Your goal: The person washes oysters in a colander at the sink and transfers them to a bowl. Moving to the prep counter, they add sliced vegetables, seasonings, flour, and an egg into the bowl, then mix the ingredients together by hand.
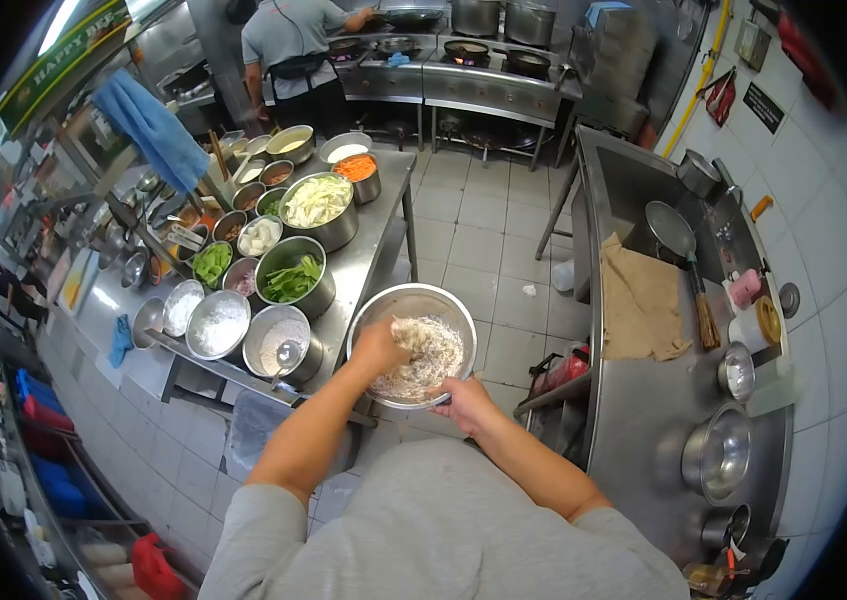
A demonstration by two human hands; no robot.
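Observation:
A wide steel mixing bowl [467, 318] is held in front of my body, above the floor beside the prep table. Inside it lies a pale, crumbly flour mixture [434, 362] with brownish bits, whose exact kind I cannot make out. My left hand [380, 350] reaches into the bowl, its floury fingers curled around a clump of the mixture. At the bowl's near right edge, my right hand [466, 403] grips the rim. Left of the bowl, a steel pot of white powder [274, 335] with a ladle [289, 354] in it stands on the table corner.
On the steel prep table [396, 185] are pots of leafy greens [294, 280], cut cabbage [318, 202] and shredded carrot [355, 168]. A co-worker [294, 50] stands at the stoves. The right counter [634, 400] holds cardboard [639, 300], a strainer [671, 228] and steel bowls [717, 455].

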